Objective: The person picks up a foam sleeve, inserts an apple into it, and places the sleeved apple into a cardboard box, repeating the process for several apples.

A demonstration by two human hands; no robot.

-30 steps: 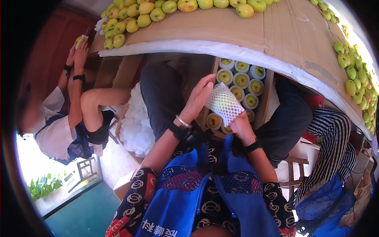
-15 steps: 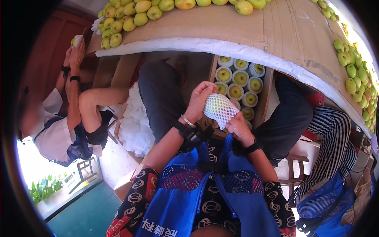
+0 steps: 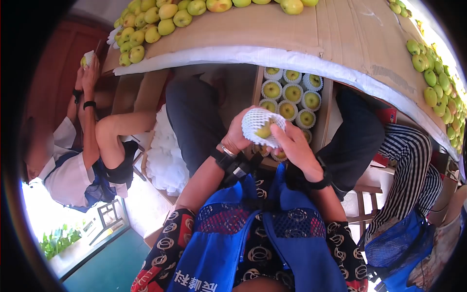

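An apple in a white foam net sleeve [image 3: 255, 121] is held up in front of me, between both hands. My left hand [image 3: 237, 132] is wrapped around its left side, with the fingers partly hidden behind the sleeve. My right hand [image 3: 297, 150] grips it from the right, the thumb on the bare yellow-green skin showing at the net's opening. Just beyond and below the hands stands a carton [image 3: 327, 114] of apples in foam nets, set in rows with their tops showing.
Loose apples [image 3: 165, 19] lie along the far edge of the cardboard-covered table [image 3: 335, 39], with more at right. White foam nets [image 3: 164, 155] fill a box by my left knee. A co-worker [image 3: 73, 160] at left holds a netted apple; another person's striped leg [image 3: 408, 160] is at right.
The netted apple has turned so its bare end faces me, and it has risen slightly. My right hand has shifted from the net's lower end to the fruit's near side.
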